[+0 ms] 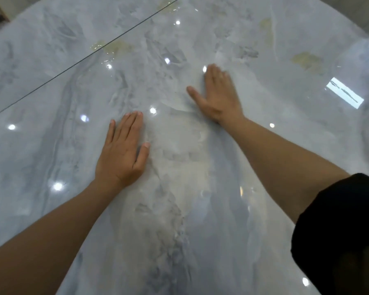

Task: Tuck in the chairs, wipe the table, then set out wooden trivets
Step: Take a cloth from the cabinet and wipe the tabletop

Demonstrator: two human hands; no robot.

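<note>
A glossy grey-blue marble-patterned table (275, 145) fills nearly the whole view. My left hand (123, 152) lies flat on it, palm down, fingers straight and together, thumb out to the right. My right hand (217, 94) rests farther out and to the right, also palm down with straight fingers and the thumb spread left; it looks slightly blurred. Neither hand holds anything. No cloth, chair or wooden trivet is in view.
A thin dark seam line (83, 58) runs diagonally across the tabletop at upper left. The table's rounded edge curves along the top right, with pale floor beyond. A black sleeve (339, 231) covers my right upper arm at lower right.
</note>
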